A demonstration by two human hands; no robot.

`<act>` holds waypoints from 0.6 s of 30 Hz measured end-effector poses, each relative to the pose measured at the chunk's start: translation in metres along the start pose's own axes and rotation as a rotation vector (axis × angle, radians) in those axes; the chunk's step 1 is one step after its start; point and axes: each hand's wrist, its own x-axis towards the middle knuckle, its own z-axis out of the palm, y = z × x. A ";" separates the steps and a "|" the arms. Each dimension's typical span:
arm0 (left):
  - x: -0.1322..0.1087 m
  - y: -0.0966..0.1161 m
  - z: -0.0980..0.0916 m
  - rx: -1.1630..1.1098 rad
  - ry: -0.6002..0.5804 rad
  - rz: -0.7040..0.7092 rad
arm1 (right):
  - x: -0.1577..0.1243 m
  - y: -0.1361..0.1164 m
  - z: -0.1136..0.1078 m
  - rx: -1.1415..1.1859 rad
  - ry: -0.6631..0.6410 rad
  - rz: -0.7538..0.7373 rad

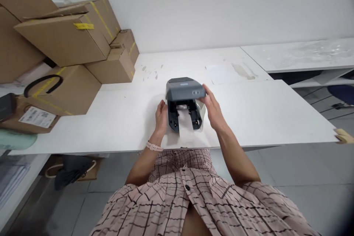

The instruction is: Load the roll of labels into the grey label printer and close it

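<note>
A small grey label printer (184, 101) stands on the white table (276, 118) near its front edge, its lid (184, 89) raised. A white strip of label paper (186, 127) runs out of the open body toward me. My left hand (160, 116) rests against the printer's left side, fingers together and flat on it. My right hand (212, 108) reaches to the right side, with fingertips on the raised lid's right corner. A pale band sits on my left wrist.
Several cardboard boxes (63, 37) are stacked at the table's left. A black curved handle (41, 83) lies on one box. A second white table (304, 53) stands at the back right. A bag (69, 169) sits on the floor under the table.
</note>
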 end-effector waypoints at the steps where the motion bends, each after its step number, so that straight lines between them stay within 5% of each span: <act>1: 0.008 0.000 0.003 0.044 -0.012 -0.017 | 0.015 -0.007 -0.002 -0.018 0.012 -0.031; 8: 0.036 -0.001 0.016 0.280 -0.107 0.019 | 0.121 -0.014 -0.004 -0.141 -0.018 -0.211; 13: 0.036 -0.002 0.015 0.356 -0.114 0.089 | 0.130 -0.004 0.011 -0.386 0.032 -0.428; 15: 0.036 -0.001 0.016 0.381 -0.108 0.109 | 0.121 0.002 0.019 -0.604 -0.118 -0.494; 18: 0.036 0.002 0.017 0.452 -0.074 0.104 | 0.113 0.016 0.031 -0.962 -0.613 -0.370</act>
